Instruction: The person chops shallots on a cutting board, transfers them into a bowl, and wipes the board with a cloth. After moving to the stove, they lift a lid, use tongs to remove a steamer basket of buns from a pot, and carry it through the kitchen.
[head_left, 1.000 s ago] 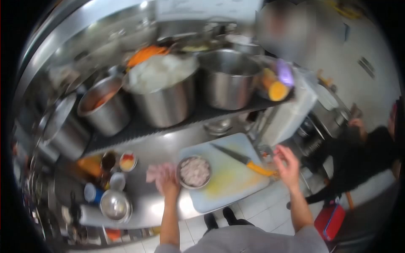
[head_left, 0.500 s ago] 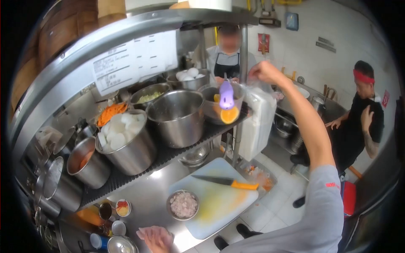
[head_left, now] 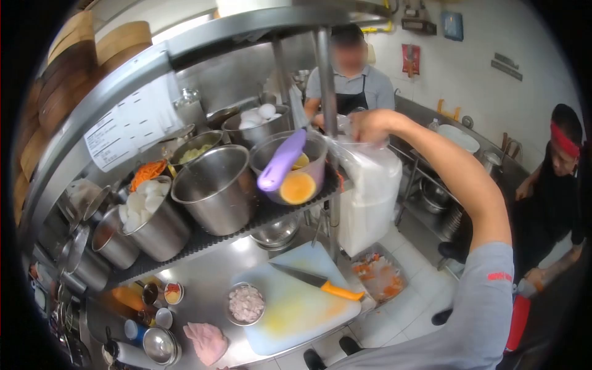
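My right hand (head_left: 372, 126) reaches out at the mouth of a clear plastic bag (head_left: 370, 163), its fingers curled down on the plastic. The bag hangs beside the shelf post and holds white stuff I cannot make out. My left hand is out of view. A crumpled pink cloth (head_left: 206, 343) lies on the steel counter. Near it stand a bowl of chopped pale pink pieces (head_left: 246, 304) and a cutting board (head_left: 302, 336) with an orange-handled knife (head_left: 317, 282). On the shelf, a purple-handled tool (head_left: 282, 160) leans in a clear tub with orange halves (head_left: 298, 187).
Steel pots (head_left: 213, 194) line the shelf, with eggs (head_left: 258, 115), shredded carrot (head_left: 148, 174) and white chunks (head_left: 143, 200). A scrap bin (head_left: 378, 277) sits below the board. One person (head_left: 351, 80) stands behind the shelf, another (head_left: 555, 179) at the right.
My right hand has come down to the bag's mouth. My left hand has left the cloth and gone out of view. The view has shifted, and the person at the right has lowered an arm.
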Tool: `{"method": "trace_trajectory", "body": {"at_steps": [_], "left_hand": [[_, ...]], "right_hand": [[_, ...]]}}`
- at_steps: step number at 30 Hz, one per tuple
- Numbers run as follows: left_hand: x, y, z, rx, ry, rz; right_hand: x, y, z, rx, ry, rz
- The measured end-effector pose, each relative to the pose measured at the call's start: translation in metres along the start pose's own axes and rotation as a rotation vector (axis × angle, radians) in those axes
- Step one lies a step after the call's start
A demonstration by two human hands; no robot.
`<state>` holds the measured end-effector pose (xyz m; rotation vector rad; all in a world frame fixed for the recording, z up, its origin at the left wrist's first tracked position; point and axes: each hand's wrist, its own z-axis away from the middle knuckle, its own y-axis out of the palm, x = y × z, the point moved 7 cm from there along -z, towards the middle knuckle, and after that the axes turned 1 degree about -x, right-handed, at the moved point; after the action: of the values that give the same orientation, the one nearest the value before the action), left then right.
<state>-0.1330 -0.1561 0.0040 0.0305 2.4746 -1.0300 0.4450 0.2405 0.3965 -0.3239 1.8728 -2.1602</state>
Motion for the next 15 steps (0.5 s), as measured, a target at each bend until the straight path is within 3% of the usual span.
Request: {"method": "trace_trajectory", "body": {"at_steps": [3,4,5,7,9,11,15], "left_hand": [[-0.014,0.012,0.015,0.061,-0.14,0.172],[-0.025,0.011,0.018,0.116,-0.184,0.185],[-0.057,-0.003,0.015,0.124,-0.013,0.032],[-0.035,0.008,0.042,0.07,-0.221,0.33],[-0.07,-0.017,0.04,0.089,-0.257,0.282],[-0.087,-0.032,0.039,0.081,-0.121,-0.026],[-0.09,-0.042,0.045,0.057,-0.096,-0.025]], "right_hand": [[0.021,-0.005,0.018,-0.034,-0.078,0.081],[0.02,-0.008,0.024,-0.034,-0.006,-0.016],[0.015,-0.009,0.029,-0.032,0.064,-0.114],[0.009,-0.011,0.034,0.071,0.063,-0.246],[0.01,-0.007,0.025,-0.004,-0.001,-0.106],[0.008,-0.001,0.028,-0.076,-0.03,-0.154],[0.004,-0.002,0.032,-0.167,-0.087,-0.287]]}}
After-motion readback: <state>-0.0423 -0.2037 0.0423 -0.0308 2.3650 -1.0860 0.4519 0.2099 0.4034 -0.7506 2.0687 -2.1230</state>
